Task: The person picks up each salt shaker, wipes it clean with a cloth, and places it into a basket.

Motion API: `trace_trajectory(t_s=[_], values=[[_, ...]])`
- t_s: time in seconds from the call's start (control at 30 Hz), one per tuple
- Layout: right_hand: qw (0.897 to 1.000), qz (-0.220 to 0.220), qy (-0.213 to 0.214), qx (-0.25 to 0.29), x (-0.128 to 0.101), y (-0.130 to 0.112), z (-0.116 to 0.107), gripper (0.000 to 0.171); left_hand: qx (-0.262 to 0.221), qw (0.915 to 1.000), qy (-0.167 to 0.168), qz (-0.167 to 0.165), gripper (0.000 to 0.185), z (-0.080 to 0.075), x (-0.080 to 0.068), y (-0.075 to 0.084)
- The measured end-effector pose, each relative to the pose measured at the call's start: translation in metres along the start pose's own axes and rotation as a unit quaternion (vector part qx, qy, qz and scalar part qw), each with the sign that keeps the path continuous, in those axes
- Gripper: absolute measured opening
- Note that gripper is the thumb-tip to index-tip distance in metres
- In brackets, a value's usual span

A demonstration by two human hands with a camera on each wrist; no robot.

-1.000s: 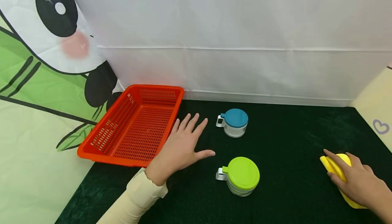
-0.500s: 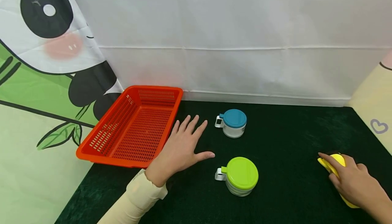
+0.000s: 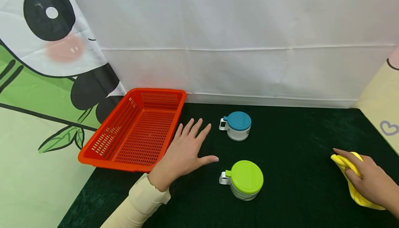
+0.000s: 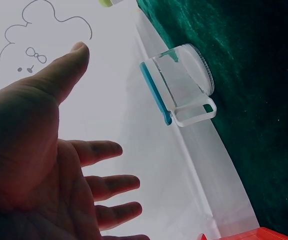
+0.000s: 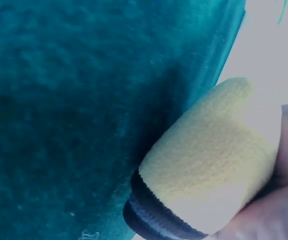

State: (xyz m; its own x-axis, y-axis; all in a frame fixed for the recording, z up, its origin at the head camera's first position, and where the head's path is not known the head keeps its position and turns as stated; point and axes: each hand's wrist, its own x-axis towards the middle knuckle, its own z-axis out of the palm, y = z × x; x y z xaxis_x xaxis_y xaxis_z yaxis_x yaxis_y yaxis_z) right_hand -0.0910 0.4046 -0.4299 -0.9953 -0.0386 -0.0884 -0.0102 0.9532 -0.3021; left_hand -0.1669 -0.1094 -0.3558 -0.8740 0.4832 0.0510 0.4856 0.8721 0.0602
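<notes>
My left hand (image 3: 190, 145) lies flat on the dark green cloth (image 3: 296, 134) with fingers spread, holding nothing, just right of the orange basket (image 3: 103, 151). A clear jar with a blue lid (image 3: 238, 125) stands beyond its fingertips, and a jar with a green lid (image 3: 246, 179) stands right of its thumb. In the left wrist view the open palm (image 4: 59, 175) faces the blue-lidded jar (image 4: 179, 85). At the far right my right hand (image 3: 368, 181) grips a yellow cloth (image 3: 346, 164). The right wrist view shows that yellow cloth (image 5: 209, 160) bunched against the thumb.
White sheeting (image 3: 233, 47) forms the back wall behind the green cloth. A panda-print sheet (image 3: 37, 82) hangs on the left behind the empty basket. A cream sheet with a heart mark (image 3: 386, 129) borders the right side.
My right hand has shifted slightly right with the yellow cloth, which now looks more bunched in the fingers. The left hand and both jars have stayed put.
</notes>
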Motion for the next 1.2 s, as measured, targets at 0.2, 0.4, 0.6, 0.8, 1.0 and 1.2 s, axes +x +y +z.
trace_trajectory(t_s=[0.2,0.4,0.6,0.8,1.0,1.2], values=[[1.000,-0.012,0.007,0.011,0.000,-0.004,-0.010,0.059,0.003,1.0000,-0.005,0.002,0.099,0.001,0.000,0.001],[0.999,-0.023,0.022,0.024,0.001,-0.006,-0.018,0.060,-0.001,1.0000,-0.003,0.007,0.099,0.003,0.001,0.001],[0.997,-0.043,0.050,0.027,0.002,-0.010,-0.024,0.060,-0.006,0.9999,-0.007,0.013,0.099,0.007,0.000,0.000],[0.994,-0.065,0.082,0.028,0.004,-0.017,-0.030,0.063,-0.017,0.9996,-0.014,0.018,0.098,0.009,-0.001,0.000],[0.995,-0.063,0.071,0.036,0.007,-0.026,-0.036,0.063,-0.061,0.9968,-0.028,0.044,0.096,0.012,-0.004,-0.002],[0.994,-0.071,0.079,0.037,0.008,-0.034,-0.040,0.064,-0.151,0.9821,-0.072,0.086,0.094,0.019,-0.006,-0.004]])
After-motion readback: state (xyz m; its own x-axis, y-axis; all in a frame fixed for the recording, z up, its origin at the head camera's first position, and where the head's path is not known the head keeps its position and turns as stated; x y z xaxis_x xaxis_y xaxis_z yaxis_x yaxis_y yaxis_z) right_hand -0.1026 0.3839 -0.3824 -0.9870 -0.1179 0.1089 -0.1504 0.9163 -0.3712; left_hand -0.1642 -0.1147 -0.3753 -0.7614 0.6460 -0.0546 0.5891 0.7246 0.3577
